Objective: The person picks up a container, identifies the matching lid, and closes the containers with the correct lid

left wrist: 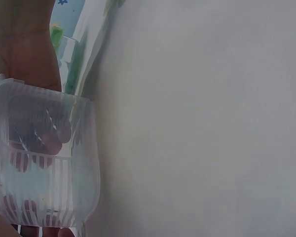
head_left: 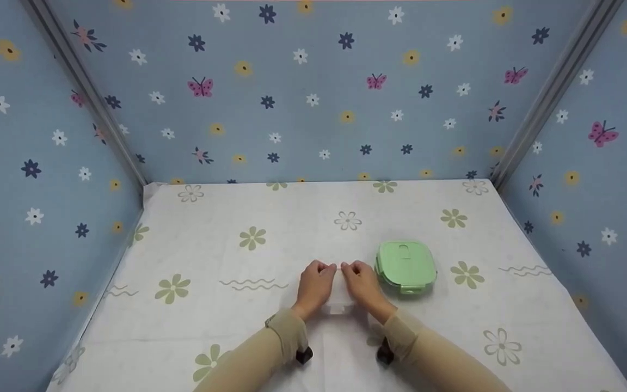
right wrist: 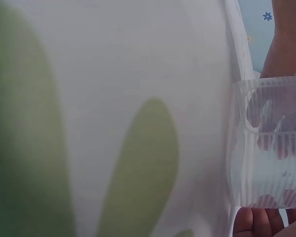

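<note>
Between the two hands stands a clear ribbed plastic container [left wrist: 79, 163], hard to make out against the white cloth in the head view. My left hand [head_left: 315, 286] holds its left side, fingers bent at the far edge. On the opposite side my right hand [head_left: 367, 288] grips it in the same way, thumb near the other thumb. Through the see-through wall [right wrist: 266, 168] fingers show in the right wrist view. Just right of the right hand sits a food box with a green lid [head_left: 407, 265], lid on, and neither hand holds it.
A white cloth with green flowers [head_left: 252, 238] covers the table. Blue patterned walls [head_left: 313, 81] enclose the back and both sides, with grey posts [head_left: 553, 98] at the corners. Black wrist devices [head_left: 303, 355] sit under the sleeves.
</note>
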A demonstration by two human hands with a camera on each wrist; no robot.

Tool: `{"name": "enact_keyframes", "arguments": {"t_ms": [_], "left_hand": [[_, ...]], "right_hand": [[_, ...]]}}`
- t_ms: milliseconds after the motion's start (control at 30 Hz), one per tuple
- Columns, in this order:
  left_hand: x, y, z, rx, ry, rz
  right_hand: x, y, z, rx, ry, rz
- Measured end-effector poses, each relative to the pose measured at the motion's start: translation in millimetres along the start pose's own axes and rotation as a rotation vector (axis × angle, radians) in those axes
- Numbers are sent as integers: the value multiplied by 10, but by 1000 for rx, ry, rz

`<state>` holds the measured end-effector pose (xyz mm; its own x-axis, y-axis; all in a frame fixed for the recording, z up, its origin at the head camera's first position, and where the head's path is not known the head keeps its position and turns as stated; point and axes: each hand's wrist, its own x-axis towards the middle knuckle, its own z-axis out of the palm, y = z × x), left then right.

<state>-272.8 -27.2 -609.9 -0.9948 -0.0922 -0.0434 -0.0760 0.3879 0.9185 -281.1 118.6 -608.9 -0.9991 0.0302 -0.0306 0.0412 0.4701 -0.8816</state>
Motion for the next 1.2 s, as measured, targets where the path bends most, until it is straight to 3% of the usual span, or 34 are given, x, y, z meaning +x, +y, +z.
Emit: {"name": "enact_keyframes", "arguments": {"t_ms": [200,367,600,667,767,1000,1200], "left_hand": [[8,-9,-17,-9,-5,8],[87,-136,32,-10,16,61],[80,-88,8,-14,-2,25],[152,-186,46,9,20,56],[204,-238,45,25,35,97],[122,34,-168,34,-17,60],[178,113,-330,92,-17,110]], "right_hand": [[-24,-23,-6,0,-3,-3],[-28,-27,-21,2,-2,-22],[118,208,40,-15,-2,-69],[157,258,54,-33,-8,-80],[114,134,5,-47,-45,-44],[56,-96,-130,-80,-87,-38],[73,-183,-288,-58,-76,-86]]}}
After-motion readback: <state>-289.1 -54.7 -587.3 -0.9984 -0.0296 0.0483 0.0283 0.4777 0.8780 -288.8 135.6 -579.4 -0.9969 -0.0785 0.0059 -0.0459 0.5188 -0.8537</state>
